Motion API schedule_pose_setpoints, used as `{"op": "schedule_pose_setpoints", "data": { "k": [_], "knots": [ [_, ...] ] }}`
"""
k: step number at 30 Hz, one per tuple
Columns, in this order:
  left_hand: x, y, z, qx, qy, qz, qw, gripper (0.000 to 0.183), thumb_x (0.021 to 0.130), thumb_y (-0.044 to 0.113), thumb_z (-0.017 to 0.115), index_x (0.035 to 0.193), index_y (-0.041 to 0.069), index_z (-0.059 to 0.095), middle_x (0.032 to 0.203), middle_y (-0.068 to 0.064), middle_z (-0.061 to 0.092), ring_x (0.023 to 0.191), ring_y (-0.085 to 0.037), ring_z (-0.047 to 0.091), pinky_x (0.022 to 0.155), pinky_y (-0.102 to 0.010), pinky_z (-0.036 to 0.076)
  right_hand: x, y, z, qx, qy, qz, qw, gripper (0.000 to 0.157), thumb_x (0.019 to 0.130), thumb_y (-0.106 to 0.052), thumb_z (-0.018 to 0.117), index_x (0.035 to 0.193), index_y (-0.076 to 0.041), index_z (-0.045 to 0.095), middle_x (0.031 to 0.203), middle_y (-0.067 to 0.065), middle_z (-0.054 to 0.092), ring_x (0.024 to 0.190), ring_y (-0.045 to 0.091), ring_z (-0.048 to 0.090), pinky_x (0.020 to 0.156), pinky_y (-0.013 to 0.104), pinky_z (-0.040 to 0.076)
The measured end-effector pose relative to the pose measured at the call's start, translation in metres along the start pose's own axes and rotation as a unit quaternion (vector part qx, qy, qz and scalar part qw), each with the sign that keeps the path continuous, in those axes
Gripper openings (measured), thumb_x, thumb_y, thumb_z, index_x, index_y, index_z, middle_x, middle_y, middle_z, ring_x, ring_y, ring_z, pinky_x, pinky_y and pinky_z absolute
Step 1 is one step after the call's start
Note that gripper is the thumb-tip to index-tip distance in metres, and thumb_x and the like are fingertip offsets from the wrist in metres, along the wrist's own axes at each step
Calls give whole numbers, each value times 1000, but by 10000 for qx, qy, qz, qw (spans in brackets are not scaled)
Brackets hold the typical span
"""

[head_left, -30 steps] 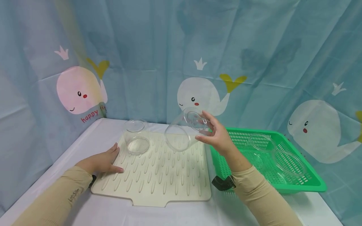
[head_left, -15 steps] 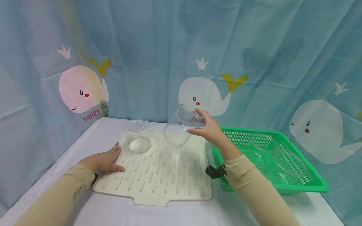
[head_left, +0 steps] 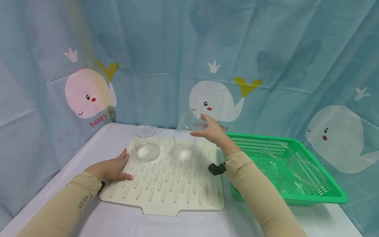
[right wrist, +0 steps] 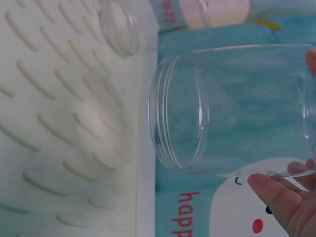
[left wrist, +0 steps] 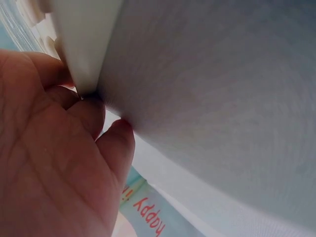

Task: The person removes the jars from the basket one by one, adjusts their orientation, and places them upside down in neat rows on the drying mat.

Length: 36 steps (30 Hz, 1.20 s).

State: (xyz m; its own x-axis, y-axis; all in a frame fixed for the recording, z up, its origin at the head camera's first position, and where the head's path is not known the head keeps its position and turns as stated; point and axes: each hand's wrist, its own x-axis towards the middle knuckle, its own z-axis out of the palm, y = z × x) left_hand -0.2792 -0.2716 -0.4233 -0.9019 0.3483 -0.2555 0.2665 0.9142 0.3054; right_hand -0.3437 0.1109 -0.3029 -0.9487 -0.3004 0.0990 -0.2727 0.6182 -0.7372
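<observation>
My right hand grips a clear plastic jar near its base, thumb and fingers spread round it. The jar hangs tilted, threaded mouth downward, above the back of a cream ridged drying board. A second clear jar stands mouth down on the board's back left. My left hand rests at the board's left edge, thumb over the top and the other fingers along the side. In the left wrist view, fingertips touch around the board's edge.
A green perforated basket stands right of the board, with clear jars lying in it. White cloth covers the table. A blue whale-print curtain hangs close behind and at both sides.
My right hand has moved left and slightly down with the jar, which now tilts less and hangs closer to the board. The left hand has stayed at the board's edge.
</observation>
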Motion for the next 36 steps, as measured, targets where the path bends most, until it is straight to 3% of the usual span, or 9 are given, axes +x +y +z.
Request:
{"op": "schedule_pose_setpoints", "data": {
  "k": [5, 12, 19, 27, 36],
  "knots": [
    [-1, 1, 0, 2, 2, 6, 10000, 120, 69, 65, 62, 138, -18, 10, 143, -37, -6, 129, -52, 14, 102, -59, 21, 7, 9, 5, -41, -91, 214, 9997, 97, 70, -45, 76, 146, -17, 23, 148, 2, 26, 134, 25, 28, 102, 48, 33],
    [2, -2, 1, 57, -4, -22, 10000, 122, 67, 67, 60, 138, -18, 10, 144, -37, -6, 129, -52, 14, 103, -58, 21, 13, 24, 8, 63, -333, 491, 9982, 98, 70, -46, 76, 146, -17, 21, 148, 2, 28, 122, 27, 45, 92, 44, 45],
    [3, -5, 3, 66, -19, -24, 10000, 122, 67, 68, 60, 138, -17, 9, 144, -36, -7, 130, -51, 14, 103, -58, 21, 16, 35, 13, 9, -580, 657, 9962, 101, 66, -45, 79, 145, -15, 23, 148, 1, 28, 118, 26, 50, 94, 42, 44],
    [3, -4, 3, 97, -1, -49, 9999, 122, 67, 68, 60, 138, -17, 10, 144, -37, -6, 129, -52, 15, 103, -58, 22, 15, 35, 15, -767, -688, 520, 9933, 98, 67, -50, 76, 145, -15, 27, 147, 5, 29, 134, 26, 26, 105, 48, 28],
    [3, -3, 2, 15, -1, -13, 10000, 122, 68, 67, 61, 138, -18, 9, 143, -37, -7, 129, -52, 14, 102, -58, 21, 15, 32, 20, -915, -701, 286, 9929, 100, 65, -40, 81, 144, -11, 27, 145, 8, 33, 134, 26, 28, 106, 46, 28]
  ]
}}
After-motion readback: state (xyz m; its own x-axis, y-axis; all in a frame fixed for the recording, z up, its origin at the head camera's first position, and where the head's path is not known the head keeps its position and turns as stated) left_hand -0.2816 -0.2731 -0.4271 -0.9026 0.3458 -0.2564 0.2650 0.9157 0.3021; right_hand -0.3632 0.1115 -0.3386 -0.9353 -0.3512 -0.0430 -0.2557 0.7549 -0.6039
